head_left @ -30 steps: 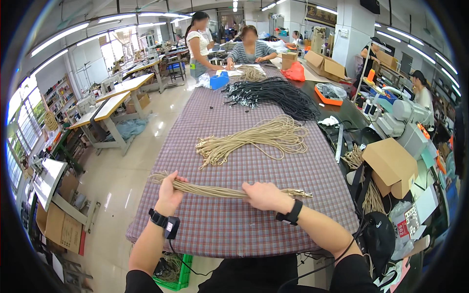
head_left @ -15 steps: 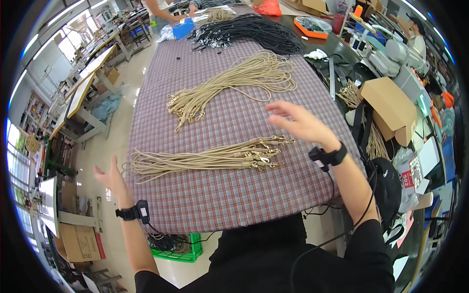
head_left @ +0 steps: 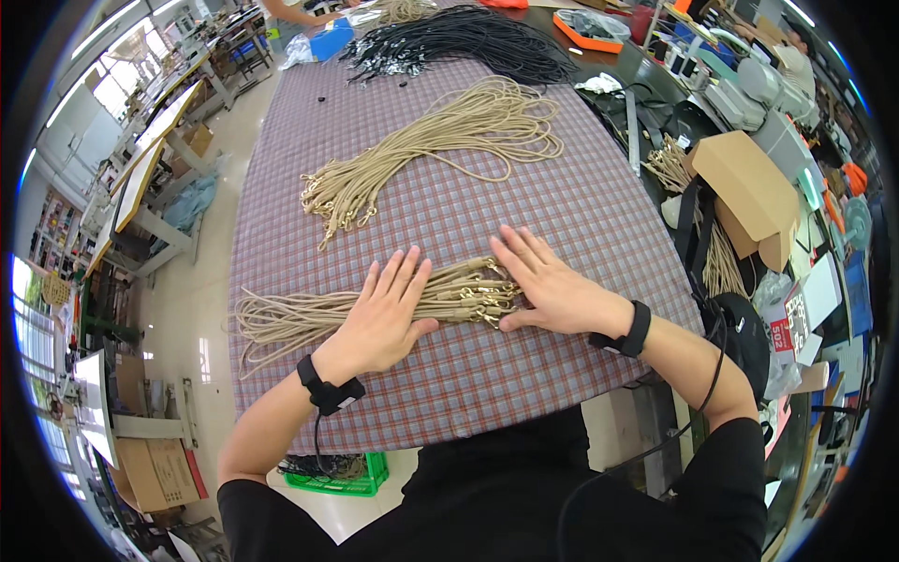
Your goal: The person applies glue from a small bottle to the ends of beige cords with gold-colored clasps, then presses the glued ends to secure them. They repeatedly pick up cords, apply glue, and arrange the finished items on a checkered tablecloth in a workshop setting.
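Left hand (head_left: 382, 323) flat over a tan cord bundle (head_left: 302, 316), right hand (head_left: 554, 290) at its clasps (head_left: 489, 298) (gold-coloured), hands apart, fingers extended, neither gripping, bundle lying on the plaid-covered tabletop (head_left: 468, 398), second bundle (head_left: 449, 133) beyond.

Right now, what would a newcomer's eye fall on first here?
Likely the spread left hand and right hand at the near tan cord bundle, the right one by its gold clasps. Next, the second tan bundle farther up the checked cloth, then the black cord heap beyond it.
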`<act>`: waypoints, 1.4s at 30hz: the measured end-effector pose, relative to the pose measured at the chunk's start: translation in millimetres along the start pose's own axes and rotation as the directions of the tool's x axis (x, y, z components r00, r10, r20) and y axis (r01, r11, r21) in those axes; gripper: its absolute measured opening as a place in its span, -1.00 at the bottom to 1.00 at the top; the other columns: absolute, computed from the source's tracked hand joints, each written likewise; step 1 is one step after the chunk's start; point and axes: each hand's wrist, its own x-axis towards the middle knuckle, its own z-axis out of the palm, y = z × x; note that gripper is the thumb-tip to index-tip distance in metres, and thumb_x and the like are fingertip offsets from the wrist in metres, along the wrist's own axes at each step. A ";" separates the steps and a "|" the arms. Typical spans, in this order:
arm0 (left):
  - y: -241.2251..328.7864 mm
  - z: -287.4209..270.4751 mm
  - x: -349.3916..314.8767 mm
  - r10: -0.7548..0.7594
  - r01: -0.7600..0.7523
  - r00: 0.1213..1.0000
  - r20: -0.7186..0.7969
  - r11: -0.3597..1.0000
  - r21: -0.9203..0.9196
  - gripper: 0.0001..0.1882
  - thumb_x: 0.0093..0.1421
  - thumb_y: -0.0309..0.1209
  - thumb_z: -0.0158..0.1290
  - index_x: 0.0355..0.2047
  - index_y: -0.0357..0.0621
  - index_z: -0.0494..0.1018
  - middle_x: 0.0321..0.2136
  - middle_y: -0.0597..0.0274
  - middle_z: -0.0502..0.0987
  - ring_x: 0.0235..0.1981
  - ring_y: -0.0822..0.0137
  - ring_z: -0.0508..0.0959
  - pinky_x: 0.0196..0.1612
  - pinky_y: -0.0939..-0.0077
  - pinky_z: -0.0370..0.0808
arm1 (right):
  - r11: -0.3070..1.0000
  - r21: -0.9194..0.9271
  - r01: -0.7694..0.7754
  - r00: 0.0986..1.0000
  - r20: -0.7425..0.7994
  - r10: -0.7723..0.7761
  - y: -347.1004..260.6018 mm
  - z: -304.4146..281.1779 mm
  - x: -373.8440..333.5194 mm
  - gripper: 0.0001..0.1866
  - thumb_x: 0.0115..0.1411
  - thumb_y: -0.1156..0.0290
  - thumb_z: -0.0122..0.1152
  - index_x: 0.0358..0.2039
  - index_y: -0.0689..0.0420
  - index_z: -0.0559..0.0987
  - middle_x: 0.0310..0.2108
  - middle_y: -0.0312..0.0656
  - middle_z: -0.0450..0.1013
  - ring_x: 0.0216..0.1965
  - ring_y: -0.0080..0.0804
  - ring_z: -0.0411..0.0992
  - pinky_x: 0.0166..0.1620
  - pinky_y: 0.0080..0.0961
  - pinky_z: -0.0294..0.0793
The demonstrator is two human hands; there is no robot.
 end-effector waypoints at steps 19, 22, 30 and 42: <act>0.6 -40.0 5.7 -0.014 0.047 0.973 0.230 0.989 -0.138 0.10 0.33 -0.29 0.32 0.70 -0.25 -0.07 0.68 -0.25 0.00 0.69 -0.25 -0.02 0.69 -0.04 -0.02 | 0.577 0.711 -0.402 0.624 -0.248 0.741 -74.7 19.9 -299.2 -0.67 0.33 0.18 0.58 -0.23 0.19 0.69 -0.38 -0.19 0.65 -0.39 -0.36 0.58 -0.26 -0.40 0.57; -4.2 -43.6 4.4 0.022 0.001 0.974 0.224 0.995 -0.100 0.11 0.31 -0.32 0.34 0.70 -0.25 -0.07 0.68 -0.24 0.01 0.69 -0.25 0.00 0.69 -0.03 -0.01 | 0.016 0.881 -0.473 0.247 0.116 0.962 -85.9 133.2 -370.8 -0.80 0.39 0.29 0.48 -0.19 0.18 0.80 -0.34 -0.22 0.71 -0.29 -0.55 0.62 -0.22 -0.48 0.57; -17.1 -29.9 7.8 0.042 -0.032 0.973 0.228 0.998 -0.048 0.08 0.32 -0.31 0.33 0.68 -0.30 -0.04 0.67 -0.27 0.03 0.68 -0.25 0.05 0.68 -0.03 0.03 | -0.252 0.842 -0.477 -0.805 -0.303 0.510 -16.4 313.4 -499.1 -0.47 -0.05 0.14 0.88 -0.33 0.25 0.71 -0.47 -0.22 0.63 -0.43 -0.31 0.56 -0.23 -0.24 0.60; -0.4 -25.5 0.3 0.024 -0.028 0.993 0.114 0.999 0.032 0.11 0.29 -0.20 0.38 0.68 -0.26 0.01 0.68 -0.28 -0.02 0.67 -0.30 0.03 0.67 -0.09 0.03 | 0.367 0.905 -0.213 -0.647 -0.412 0.641 47.5 363.2 -558.7 -0.53 0.19 0.37 0.70 0.03 0.19 0.66 -0.06 -0.17 0.71 -0.07 -0.29 0.64 0.07 -0.30 0.64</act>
